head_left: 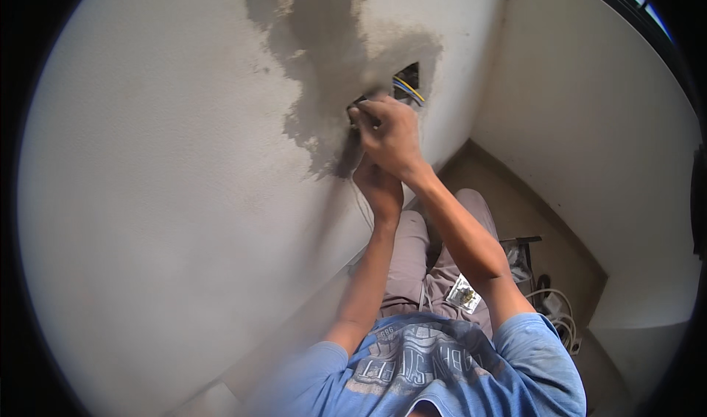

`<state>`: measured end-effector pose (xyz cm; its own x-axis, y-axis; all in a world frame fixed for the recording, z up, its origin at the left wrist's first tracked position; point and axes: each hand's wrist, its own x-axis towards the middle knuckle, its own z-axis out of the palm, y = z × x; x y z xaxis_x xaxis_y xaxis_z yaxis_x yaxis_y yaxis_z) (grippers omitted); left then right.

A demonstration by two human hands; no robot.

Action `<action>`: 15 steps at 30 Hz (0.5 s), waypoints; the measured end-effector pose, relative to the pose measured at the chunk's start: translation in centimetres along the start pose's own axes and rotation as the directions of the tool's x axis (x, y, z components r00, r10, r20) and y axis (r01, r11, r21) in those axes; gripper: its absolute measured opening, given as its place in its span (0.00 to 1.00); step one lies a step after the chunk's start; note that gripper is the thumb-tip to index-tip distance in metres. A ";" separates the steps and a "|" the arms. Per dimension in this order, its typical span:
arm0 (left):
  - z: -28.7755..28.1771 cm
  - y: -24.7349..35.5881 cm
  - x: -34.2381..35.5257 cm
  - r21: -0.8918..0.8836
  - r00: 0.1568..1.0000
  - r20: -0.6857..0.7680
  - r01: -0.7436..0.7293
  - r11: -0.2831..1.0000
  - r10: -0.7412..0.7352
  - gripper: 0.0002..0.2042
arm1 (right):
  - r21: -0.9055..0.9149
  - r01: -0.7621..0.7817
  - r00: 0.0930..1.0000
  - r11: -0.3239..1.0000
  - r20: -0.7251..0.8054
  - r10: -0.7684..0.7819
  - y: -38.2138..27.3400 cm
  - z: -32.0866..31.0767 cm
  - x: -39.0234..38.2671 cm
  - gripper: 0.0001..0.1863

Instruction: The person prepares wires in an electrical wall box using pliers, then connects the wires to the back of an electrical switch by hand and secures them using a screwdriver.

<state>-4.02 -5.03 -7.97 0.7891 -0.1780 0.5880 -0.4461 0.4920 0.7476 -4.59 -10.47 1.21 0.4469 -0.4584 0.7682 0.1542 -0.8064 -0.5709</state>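
My right hand [395, 133] is up at the wall with its thumb and fingers pinched together. Its fingertips are at a dark wall opening [356, 109], which they partly cover; whatever they grip is hidden. Just below it, my left hand [379, 185] is curled close to the wall, its fingers mostly behind my right wrist, and its contents cannot be made out. To the right is a second wall opening [407, 72], from which yellow and blue wires [409, 89] stick out. A thin pale cord [362, 202] hangs beside my left wrist.
Grey patching [324, 56] surrounds the openings on the white wall [184, 159]. A white square plate with metal parts [464, 294] lies on my lap. On the floor to the right are a dark container [520, 261] and a coiled white cable [565, 323], near the corner and side wall.
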 end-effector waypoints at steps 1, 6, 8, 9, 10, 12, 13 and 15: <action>-0.1 0.1 0.0 0.059 0.999 0.015 0.031 0.998 -0.032 0.10 | -0.017 0.018 1.000 1.000 -0.011 -0.018 0.2 0.1 -0.1 0.05; -0.7 0.3 0.5 0.199 0.999 0.032 -0.038 0.979 0.032 0.15 | 0.035 -0.025 1.000 0.999 -0.007 0.026 -0.6 0.3 0.0 0.04; -1.4 0.2 0.2 0.238 0.991 0.131 -0.011 0.971 -0.021 0.14 | 0.000 0.001 0.999 1.000 -0.037 -0.001 -0.4 0.3 -0.1 0.04; -1.7 0.3 0.1 0.249 0.993 0.111 0.009 0.968 -0.038 0.13 | -0.005 0.010 0.999 1.000 -0.030 -0.010 -0.5 0.5 0.0 0.03; -1.6 1.6 -0.4 0.260 0.993 0.093 0.043 0.965 -0.069 0.12 | -0.018 0.007 1.000 1.000 -0.019 -0.007 -0.3 0.3 -0.6 0.03; -0.6 2.8 -0.2 0.236 1.000 0.004 -0.009 0.972 0.008 0.11 | 0.051 -0.083 0.997 0.995 0.001 0.083 -0.9 -0.2 -0.6 0.05; -0.7 2.7 -0.1 0.212 1.000 0.014 -0.004 0.977 0.001 0.11 | 0.102 -0.104 0.995 0.989 0.001 0.104 -0.9 -0.3 -0.5 0.05; -1.0 2.3 0.4 0.161 0.999 0.036 0.010 0.987 -0.016 0.12 | 0.200 -0.147 0.989 0.969 0.005 0.149 -0.4 -0.5 0.0 0.06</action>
<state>-4.30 -3.09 -6.33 0.7807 -0.2161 0.5864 -0.5000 0.3469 0.7935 -5.13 -10.37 1.57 0.4690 -0.5714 0.6734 0.2599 -0.6394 -0.7236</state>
